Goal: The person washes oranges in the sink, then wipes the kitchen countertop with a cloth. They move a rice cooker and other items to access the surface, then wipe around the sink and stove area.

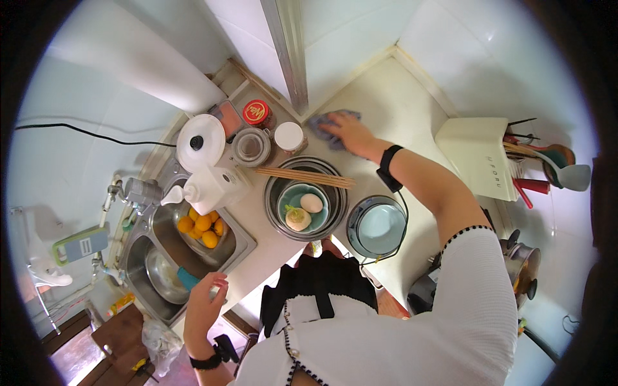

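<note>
My right hand (352, 131) presses a grey-blue cloth (333, 126) onto the pale countertop (393, 101) near the wall corner. My left hand (207, 301) hangs over the front edge of the double sink with fingers loosely bent; nothing shows in it. Beside it, a teal cloth (187, 278) lies on the sink. Between my arms, nested metal bowls (344, 205) hold a green bowl (285, 202) with an egg (311, 203) and a round pale root vegetable (298, 219). Wooden chopsticks (309, 176) lie across the metal rims. Stacked bowls (379, 227) stand to the right.
Oranges (203, 223) sit in a metal bowl in the steel sink (244, 246). Behind stand a white pump bottle (217, 186), a white lid (203, 144), a red-lidded jar (257, 113) and a white-lidded jar (289, 137). A utensil holder (475, 157) and a metal pot (526, 265) are at right.
</note>
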### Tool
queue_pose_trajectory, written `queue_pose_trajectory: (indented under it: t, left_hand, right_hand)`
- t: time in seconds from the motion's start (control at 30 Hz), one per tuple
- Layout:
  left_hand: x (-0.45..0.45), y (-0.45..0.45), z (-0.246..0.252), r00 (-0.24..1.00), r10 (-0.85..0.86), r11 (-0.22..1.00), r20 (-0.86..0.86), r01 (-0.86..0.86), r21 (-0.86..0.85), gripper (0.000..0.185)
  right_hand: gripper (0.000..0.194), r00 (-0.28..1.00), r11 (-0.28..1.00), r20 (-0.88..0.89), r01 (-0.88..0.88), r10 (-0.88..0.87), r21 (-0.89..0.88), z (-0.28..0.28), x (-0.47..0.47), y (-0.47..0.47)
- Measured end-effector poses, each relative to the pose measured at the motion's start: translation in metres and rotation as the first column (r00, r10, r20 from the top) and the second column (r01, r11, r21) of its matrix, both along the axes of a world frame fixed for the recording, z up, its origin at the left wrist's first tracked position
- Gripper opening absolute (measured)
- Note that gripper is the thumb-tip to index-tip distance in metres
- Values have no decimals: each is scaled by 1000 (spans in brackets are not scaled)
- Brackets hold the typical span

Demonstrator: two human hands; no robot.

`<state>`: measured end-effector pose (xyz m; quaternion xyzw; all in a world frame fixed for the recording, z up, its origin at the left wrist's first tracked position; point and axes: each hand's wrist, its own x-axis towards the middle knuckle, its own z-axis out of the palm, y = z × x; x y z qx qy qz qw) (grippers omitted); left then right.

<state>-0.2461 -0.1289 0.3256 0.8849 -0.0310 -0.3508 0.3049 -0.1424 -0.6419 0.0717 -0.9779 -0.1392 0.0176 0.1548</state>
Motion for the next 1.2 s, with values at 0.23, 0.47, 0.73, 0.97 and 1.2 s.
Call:
queue_pose_trajectory:
  t: [0.23,0.47,0.73,0.97,1.2]
  left_hand:
    - [-2,7,-2,1000,11,999,16,-12,46,20]
    - [-7,14,-15,1000,-7,999,28,6,33,19]
    - [14,-21,-12,993,-101,994,69,103,-36,20]
    - [21,-35,-16,986,-162,986,43,163,-20,20]
    - [19,-47,-23,982,-185,982,28,186,-35,19]
  right_hand:
    - [64,920,922,107,384,-377,-54,-16,29,-109]
    - [69,990,981,37,140,-136,-137,-13,5,-68]
    - [74,982,990,-130,-131,136,48,-2,-28,6]
    - [78,969,982,-205,161,-138,99,10,-98,-99]
    - [66,995,999,-94,18,-21,-34,10,-110,-74]
